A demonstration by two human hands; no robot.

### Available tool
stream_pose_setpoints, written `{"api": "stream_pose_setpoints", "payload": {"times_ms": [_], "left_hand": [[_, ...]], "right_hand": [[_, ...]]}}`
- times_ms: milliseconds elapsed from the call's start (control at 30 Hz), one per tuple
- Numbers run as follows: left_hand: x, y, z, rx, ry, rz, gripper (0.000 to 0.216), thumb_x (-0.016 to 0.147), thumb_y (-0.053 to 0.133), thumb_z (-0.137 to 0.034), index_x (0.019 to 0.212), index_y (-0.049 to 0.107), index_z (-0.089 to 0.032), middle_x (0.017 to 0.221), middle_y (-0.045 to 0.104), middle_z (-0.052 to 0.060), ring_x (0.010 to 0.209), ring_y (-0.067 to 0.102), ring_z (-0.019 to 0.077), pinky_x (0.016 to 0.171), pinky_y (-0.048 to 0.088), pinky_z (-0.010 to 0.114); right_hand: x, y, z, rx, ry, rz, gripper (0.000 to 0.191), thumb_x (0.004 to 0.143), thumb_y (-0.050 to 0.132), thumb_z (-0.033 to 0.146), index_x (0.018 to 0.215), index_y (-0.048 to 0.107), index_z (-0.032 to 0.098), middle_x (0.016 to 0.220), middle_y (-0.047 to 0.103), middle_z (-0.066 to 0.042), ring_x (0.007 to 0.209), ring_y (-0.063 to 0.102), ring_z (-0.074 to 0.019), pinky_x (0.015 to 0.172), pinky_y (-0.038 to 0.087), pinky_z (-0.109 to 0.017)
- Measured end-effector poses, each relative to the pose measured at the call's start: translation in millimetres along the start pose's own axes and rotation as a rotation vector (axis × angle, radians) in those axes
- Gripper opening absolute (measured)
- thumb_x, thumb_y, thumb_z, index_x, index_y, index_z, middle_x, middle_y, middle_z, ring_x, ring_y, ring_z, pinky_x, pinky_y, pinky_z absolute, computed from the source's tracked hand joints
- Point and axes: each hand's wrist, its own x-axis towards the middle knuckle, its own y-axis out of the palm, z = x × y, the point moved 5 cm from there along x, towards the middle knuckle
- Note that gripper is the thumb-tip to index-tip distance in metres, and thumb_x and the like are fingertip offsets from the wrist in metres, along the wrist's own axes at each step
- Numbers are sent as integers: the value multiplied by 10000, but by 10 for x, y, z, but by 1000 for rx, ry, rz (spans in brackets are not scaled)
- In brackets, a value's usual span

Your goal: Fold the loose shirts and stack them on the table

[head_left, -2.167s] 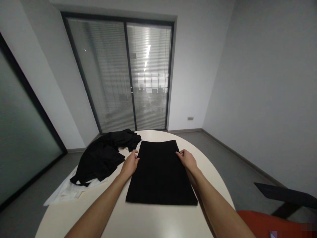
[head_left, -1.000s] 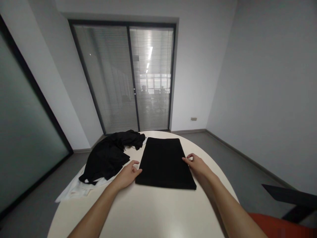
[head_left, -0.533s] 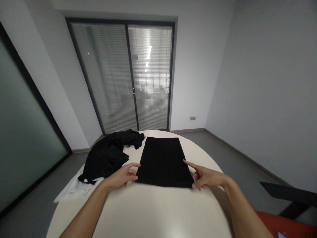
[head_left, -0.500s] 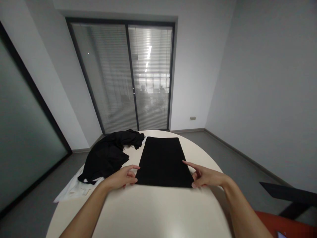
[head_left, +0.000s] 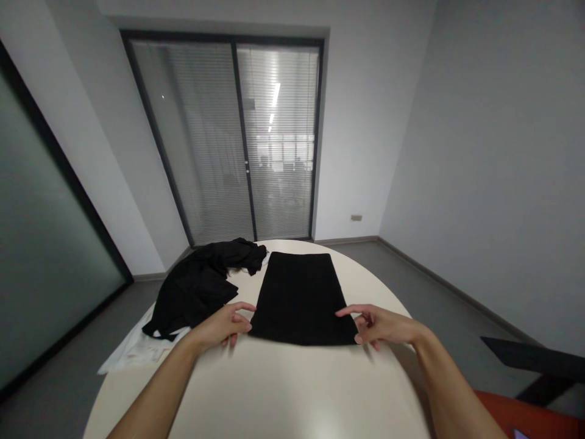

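A black cloth (head_left: 299, 299) folded into a long rectangle lies flat on the round white table (head_left: 283, 390), its length running away from me. My left hand (head_left: 223, 326) is at its near left corner, fingers curled, thumb and forefinger closing on the edge. My right hand (head_left: 381, 324) is at the near right corner in the same pinch, forefinger stretched over the cloth and thumb at the corner. Both forearms reach in from the bottom of the view.
A crumpled heap of black clothes (head_left: 196, 289) lies on the table's left, on top of a white garment (head_left: 132, 350) that hangs over the edge. An orange seat (head_left: 525, 417) and a black chair part (head_left: 534, 360) stand at the lower right. Sliding glass doors with blinds (head_left: 237, 140) are behind the table.
Both hands slid from the cloth's far sides down along its edges to the near corners. Their fingers went from lying along the sides to curling onto the corners.
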Motion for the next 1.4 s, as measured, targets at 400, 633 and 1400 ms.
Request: {"api": "stream_pose_setpoints", "payload": {"times_ms": [400,633,1400], "left_hand": [[89,22,82,228,-51,-146,395,698,699,-489,893,540,-185,555,565,-63,413,432,91,437,274,213],[61,55,-33,495,-39,-307,224,743,705,-367,849,614,-191,625,620,-13,600,591,176,556,347,251],[-139,511,-574,963,528,-93,265,800,555,-169,949,758,-250,937,721,48,915,655,246,858,443,343]], "right_hand": [[43,7,-94,-75,178,-53,544,672,820,509,1053,649,160,602,579,46,462,604,-95,414,255,-161],[66,-5,-90,-151,152,-111,568,694,777,580,1063,698,155,625,601,17,512,592,-119,482,361,-195],[285,535,658,-890,-169,-296,144,718,664,285,783,784,239,761,740,-5,681,645,-153,612,386,-235]]}}
